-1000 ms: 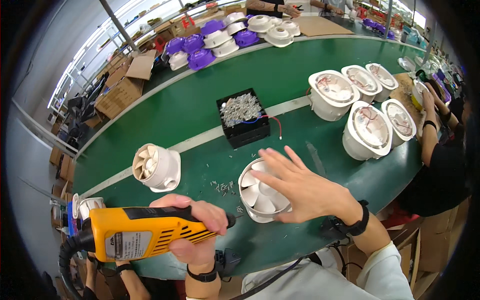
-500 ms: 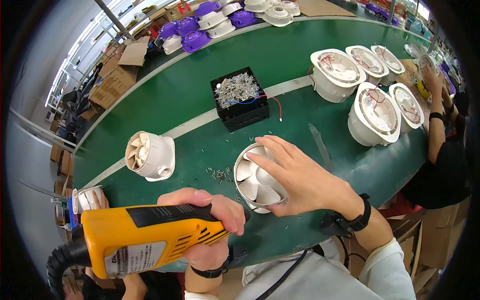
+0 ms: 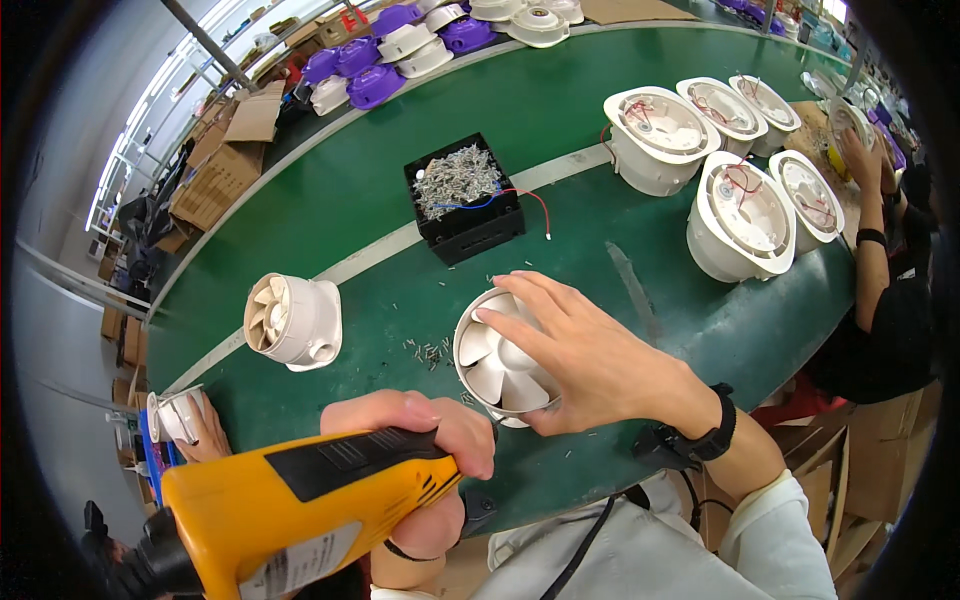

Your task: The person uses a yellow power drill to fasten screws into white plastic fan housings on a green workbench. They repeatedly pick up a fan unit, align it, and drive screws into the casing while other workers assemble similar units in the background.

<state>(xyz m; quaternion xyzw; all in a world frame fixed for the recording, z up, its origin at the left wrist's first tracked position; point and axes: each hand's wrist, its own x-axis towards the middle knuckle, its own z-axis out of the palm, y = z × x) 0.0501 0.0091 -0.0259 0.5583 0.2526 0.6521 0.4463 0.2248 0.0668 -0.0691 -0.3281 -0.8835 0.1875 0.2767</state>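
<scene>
Left hand (image 3: pixel 425 455) is curling in a tight fist grip, knuckles up. Right hand (image 3: pixel 590 360) is reaching forward, palm down, fingers (image 3: pixel 520 300) spreading, wrist wearing a black band.

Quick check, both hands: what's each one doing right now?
Left hand: closed around the yellow power screwdriver.
Right hand: open, fingers spread, resting on the white fan unit on the green table.

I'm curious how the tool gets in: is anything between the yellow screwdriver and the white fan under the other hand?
Nothing visible stands between them. The left hand grips the screwdriver near the fan, which the right hand covers from the right side.
</scene>
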